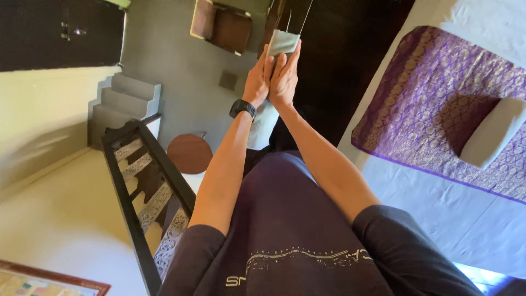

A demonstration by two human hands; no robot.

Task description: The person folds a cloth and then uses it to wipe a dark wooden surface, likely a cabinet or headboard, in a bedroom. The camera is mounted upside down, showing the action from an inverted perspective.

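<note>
Now, left hand (pixel 256 82): my palm flat against the small grey folded cloth (pixel 284 41).
Right hand (pixel 285 77): fingers straight, pressing its other side.

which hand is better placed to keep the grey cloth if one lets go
Probably the right hand: its fingers reach further up the small grey folded cloth; the left hand, wearing a black watch, touches only its lower corner.

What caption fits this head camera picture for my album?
Both hands, left hand and right hand, hold a small grey folded cloth beside a purple patterned bedspread.
</note>
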